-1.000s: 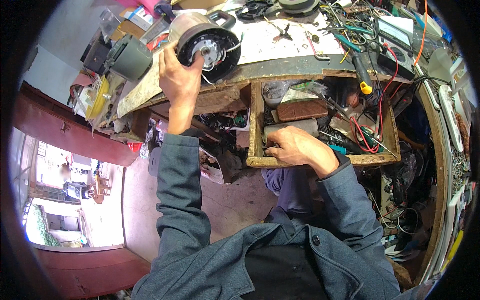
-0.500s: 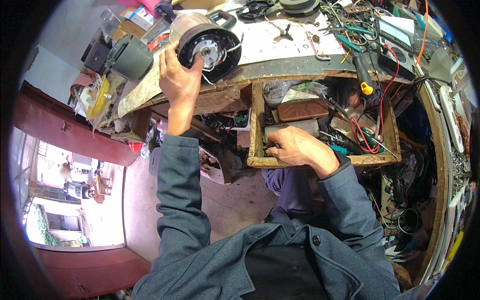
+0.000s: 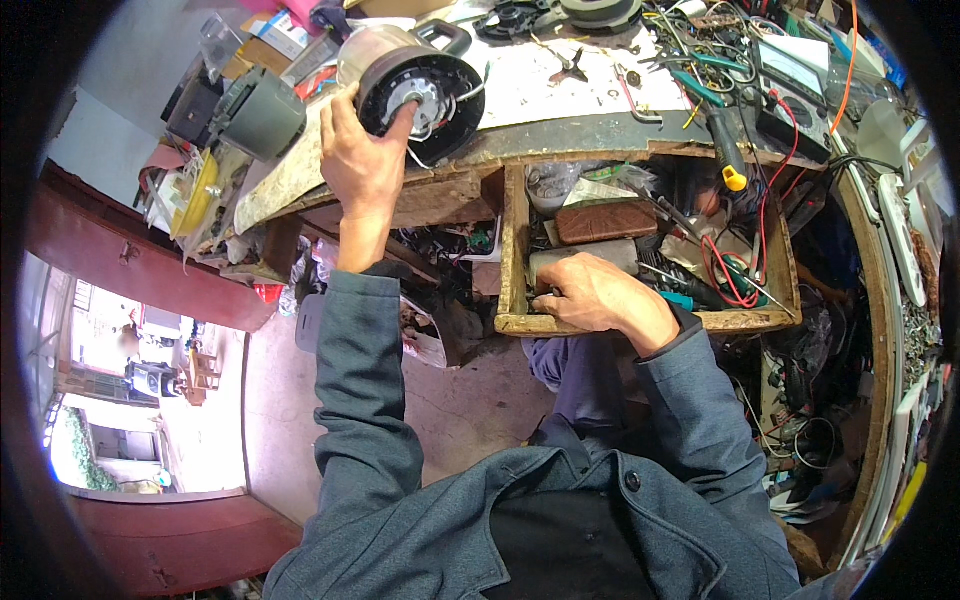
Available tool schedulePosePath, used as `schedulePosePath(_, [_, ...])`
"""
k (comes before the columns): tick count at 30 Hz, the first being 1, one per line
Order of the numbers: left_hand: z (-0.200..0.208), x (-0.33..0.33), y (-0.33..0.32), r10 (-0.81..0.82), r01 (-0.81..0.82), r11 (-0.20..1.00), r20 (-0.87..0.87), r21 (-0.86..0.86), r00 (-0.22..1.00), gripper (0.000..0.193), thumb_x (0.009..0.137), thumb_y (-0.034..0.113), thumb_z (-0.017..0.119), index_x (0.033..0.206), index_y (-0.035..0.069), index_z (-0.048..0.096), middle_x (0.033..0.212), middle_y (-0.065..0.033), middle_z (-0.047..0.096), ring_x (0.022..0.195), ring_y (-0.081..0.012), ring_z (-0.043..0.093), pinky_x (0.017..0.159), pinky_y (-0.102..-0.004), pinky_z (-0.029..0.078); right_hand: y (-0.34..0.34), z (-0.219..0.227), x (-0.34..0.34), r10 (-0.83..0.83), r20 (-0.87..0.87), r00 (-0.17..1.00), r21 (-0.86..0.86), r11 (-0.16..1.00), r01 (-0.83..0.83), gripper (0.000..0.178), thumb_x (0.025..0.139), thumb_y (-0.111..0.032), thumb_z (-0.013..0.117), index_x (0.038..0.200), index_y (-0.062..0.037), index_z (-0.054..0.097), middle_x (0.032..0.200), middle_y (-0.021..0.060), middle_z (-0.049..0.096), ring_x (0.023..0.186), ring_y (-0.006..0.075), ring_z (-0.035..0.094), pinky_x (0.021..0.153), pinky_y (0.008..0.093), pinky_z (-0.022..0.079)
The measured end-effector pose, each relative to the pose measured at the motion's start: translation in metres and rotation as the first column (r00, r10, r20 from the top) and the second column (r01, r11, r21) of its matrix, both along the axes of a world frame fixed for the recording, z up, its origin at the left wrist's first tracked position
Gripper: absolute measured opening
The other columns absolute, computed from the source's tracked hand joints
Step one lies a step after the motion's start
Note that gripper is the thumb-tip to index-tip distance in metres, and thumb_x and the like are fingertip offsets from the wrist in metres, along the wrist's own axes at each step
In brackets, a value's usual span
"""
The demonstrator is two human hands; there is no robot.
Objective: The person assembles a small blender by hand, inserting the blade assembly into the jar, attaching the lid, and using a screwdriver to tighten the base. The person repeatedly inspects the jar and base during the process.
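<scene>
On the bench's near edge, a jug-shaped appliance [image 3: 462, 128] lies tipped with its opened underside toward me. It has a black rim, a dark handle, a silvery round plate and white wires hanging out. My left hand [image 3: 362, 165] grips its rim, fingers round the outside and thumb pressed on the inner plate. My right hand [image 3: 590, 293] is inside the front left part of an open wooden drawer [image 3: 640, 322], fingers curled together. What they hold, if anything, is hidden. Beside that hand lie a grey cylinder [image 3: 600, 254] and a brown case [image 3: 606, 222].
The drawer also holds red leads [image 3: 722, 275], loose tools and plastic bags. A yellow-and-black screwdriver [image 3: 726, 150] hangs over the bench edge. Pliers [image 3: 698, 88], a meter [image 3: 795, 112] and a cross-shaped metal part [image 3: 568, 66] lie on the bench. A grey container [image 3: 262, 115] stands at left.
The jug-shaped appliance has shifted slightly to the right with my left hand, and my left thumb sits a little higher on its plate. My right hand has hardly moved.
</scene>
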State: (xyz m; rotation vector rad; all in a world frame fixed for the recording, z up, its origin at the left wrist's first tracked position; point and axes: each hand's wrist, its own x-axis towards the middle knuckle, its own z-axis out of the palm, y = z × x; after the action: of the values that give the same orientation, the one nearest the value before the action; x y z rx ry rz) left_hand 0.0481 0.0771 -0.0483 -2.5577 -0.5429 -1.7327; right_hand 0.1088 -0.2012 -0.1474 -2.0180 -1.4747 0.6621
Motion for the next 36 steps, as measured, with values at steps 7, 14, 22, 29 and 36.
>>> schedulePosePath(7, [0.0, 0.004, 0.004, -0.03, 0.03, 0.999, 0.01, 0.012, 1.0, 0.063, 0.072, 0.03, 0.094, 0.122, 0.007, 0.062, 0.112, -0.0174, 0.068, 0.104, -0.0402, 0.068, 0.088, -0.0484, 0.056, -0.001, 0.001, -0.001, -0.007, 0.011, 1.0, 0.002, 1.0, 0.007, 0.033, 0.091, -0.031, 0.068, 0.097, 0.0024, 0.069, 0.089, 0.0305, 0.068, 0.091, 0.0499, 0.067, 0.077, 0.055, 0.051])
schedulePosePath(14, [0.004, 0.005, -0.003, -0.002, 0.002, 1.0, -0.02, -0.018, 1.0, 0.06, 0.074, 0.024, 0.094, 0.123, 0.007, 0.064, 0.116, -0.0185, 0.069, 0.104, -0.0371, 0.07, 0.09, -0.0447, 0.056, -0.002, 0.0, -0.001, -0.016, 0.003, 1.0, 0.022, 1.0, 0.016, 0.033, 0.091, -0.03, 0.068, 0.096, 0.0028, 0.069, 0.089, 0.031, 0.068, 0.091, 0.0507, 0.066, 0.077, 0.055, 0.051])
schedulePosePath(22, [0.006, 0.002, -0.004, 0.009, -0.006, 0.999, -0.084, 0.035, 0.996, 0.067, 0.072, 0.029, 0.093, 0.126, 0.009, 0.059, 0.113, -0.0164, 0.066, 0.106, -0.0404, 0.066, 0.09, -0.0493, 0.054, -0.002, 0.01, -0.001, -0.007, -0.003, 1.0, -0.051, 0.999, 0.007, 0.033, 0.091, -0.03, 0.068, 0.102, 0.0014, 0.071, 0.096, 0.0302, 0.07, 0.098, 0.0485, 0.068, 0.084, 0.0546, 0.053])
schedulePosePath(29, [0.007, 0.001, 0.0, 0.011, -0.007, 0.999, -0.107, 0.036, 0.994, 0.06, 0.076, 0.022, 0.088, 0.127, 0.009, 0.058, 0.115, -0.0173, 0.066, 0.11, -0.0402, 0.065, 0.093, -0.0493, 0.054, -0.001, 0.001, -0.001, -0.004, 0.008, 1.0, 0.01, 1.0, 0.004, 0.033, 0.092, -0.029, 0.068, 0.097, 0.0036, 0.069, 0.09, 0.0305, 0.069, 0.092, 0.0493, 0.067, 0.078, 0.0544, 0.052])
schedulePosePath(36, [0.003, 0.0, -0.005, 0.067, -0.067, 0.998, -0.075, 0.006, 0.995, 0.058, 0.077, 0.023, 0.088, 0.125, 0.009, 0.059, 0.116, -0.0178, 0.066, 0.106, -0.0401, 0.068, 0.09, -0.0482, 0.055, 0.0, -0.005, 0.0, -0.005, 0.01, 1.0, 0.028, 1.0, 0.005, 0.033, 0.092, -0.03, 0.067, 0.099, 0.0024, 0.07, 0.089, 0.0304, 0.068, 0.091, 0.0491, 0.068, 0.078, 0.0542, 0.052])
